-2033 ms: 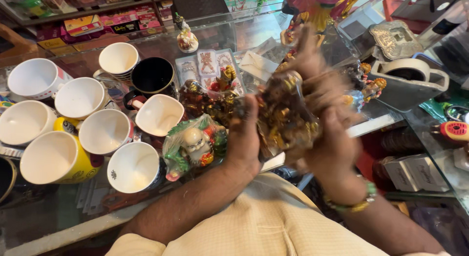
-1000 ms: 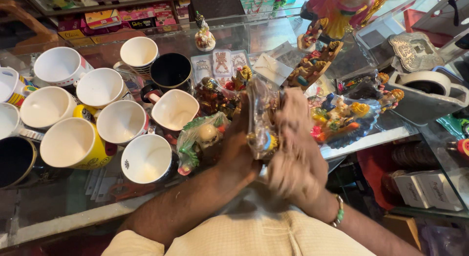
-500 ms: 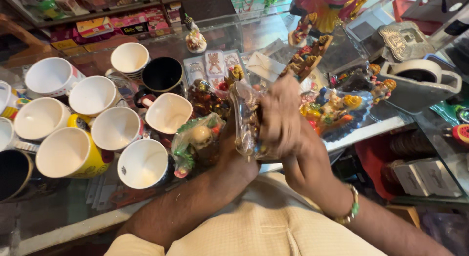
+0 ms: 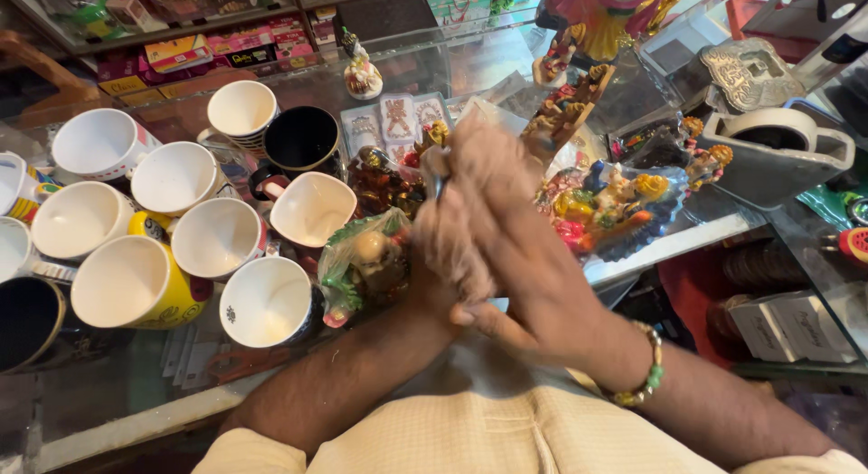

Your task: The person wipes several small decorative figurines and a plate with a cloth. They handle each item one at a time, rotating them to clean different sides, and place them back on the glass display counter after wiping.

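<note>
My left hand (image 4: 448,248) and right hand (image 4: 520,257) are pressed together round a blurry wrapped bundle (image 4: 470,180) – fingers closed on it, contents too smeared to tell. Just left of my fingers: bagged figurine (image 4: 366,266), white mugs (image 4: 267,302). Right – colourful statues (image 4: 615,207) on the glass counter (image 4: 687,234).

Small gift shop. Glass counter (image 4: 687,234) crowded with display mugs (image 4: 217,237), painted figurines (image 4: 619,203) in plastic wrap, a tape dispenser (image 4: 778,153). Boxed goods on shelves (image 4: 181,53) behind and below the glass.
</note>
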